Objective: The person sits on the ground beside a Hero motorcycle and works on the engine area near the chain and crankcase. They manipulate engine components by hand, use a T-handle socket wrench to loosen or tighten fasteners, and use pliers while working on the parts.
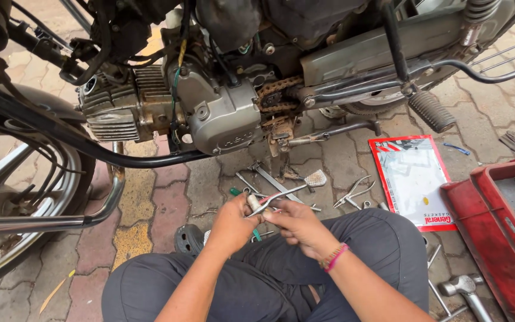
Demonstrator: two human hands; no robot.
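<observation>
- Left hand point(232, 225) pinches a small metal part point(253, 203) at lower centre.
- Right hand point(296, 225) grips pliers point(276, 198), long axis slanting up-right, tips meeting the part.
- Both hands touch, below the engine point(222, 113).

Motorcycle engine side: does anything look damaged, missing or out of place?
Yes. The drive chain and its sprocket sit exposed and rusty beside the engine case, with no cover over them. Tools lie scattered on the paving around both hands, the left hand and the right hand.
</observation>
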